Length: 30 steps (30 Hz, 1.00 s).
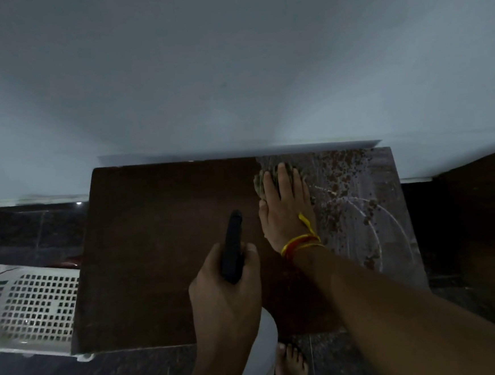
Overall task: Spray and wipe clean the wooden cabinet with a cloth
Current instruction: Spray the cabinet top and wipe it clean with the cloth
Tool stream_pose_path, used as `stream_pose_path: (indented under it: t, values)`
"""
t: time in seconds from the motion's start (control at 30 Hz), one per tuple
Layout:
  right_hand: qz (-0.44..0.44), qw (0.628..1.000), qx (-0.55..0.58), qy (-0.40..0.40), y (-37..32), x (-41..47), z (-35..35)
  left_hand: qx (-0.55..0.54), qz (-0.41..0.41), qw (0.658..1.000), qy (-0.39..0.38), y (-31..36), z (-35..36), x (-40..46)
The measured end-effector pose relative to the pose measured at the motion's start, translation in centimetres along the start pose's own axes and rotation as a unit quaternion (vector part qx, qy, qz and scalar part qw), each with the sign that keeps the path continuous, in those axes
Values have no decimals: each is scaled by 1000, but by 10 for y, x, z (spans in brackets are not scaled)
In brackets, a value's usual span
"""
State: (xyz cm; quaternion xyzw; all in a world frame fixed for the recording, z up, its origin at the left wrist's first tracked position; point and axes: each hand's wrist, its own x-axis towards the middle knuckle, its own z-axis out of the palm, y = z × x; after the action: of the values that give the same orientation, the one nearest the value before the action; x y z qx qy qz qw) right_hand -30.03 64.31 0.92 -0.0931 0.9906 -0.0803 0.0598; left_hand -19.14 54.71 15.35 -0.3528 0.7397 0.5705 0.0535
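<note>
The dark wooden cabinet top (162, 253) stands against a pale wall. Its left part looks clean and dark; its right part (360, 202) is dusty, with spray droplets and pale ring marks. My right hand (284, 205) lies flat with straight fingers on a crumpled greyish cloth (259, 183), pressing it onto the top near the back edge. A red and yellow thread circles that wrist. My left hand (224, 289) grips a spray bottle (268, 351) with a white body and a black head (231, 247), held over the cabinet's front half, nozzle pointing toward the wall.
A white perforated plastic basket (30, 308) sits on the dark tiled floor left of the cabinet. Dark wooden furniture (485, 213) stands at the right. My bare foot (291, 364) is on the floor in front of the cabinet.
</note>
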Motion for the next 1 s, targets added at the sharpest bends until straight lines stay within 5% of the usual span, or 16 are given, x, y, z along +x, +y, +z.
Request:
stream_pose_path:
  t: [1.0]
  values:
    - [-12, 1000, -1, 23, -5, 1, 1, 23, -19, 999, 22, 12, -2, 21]
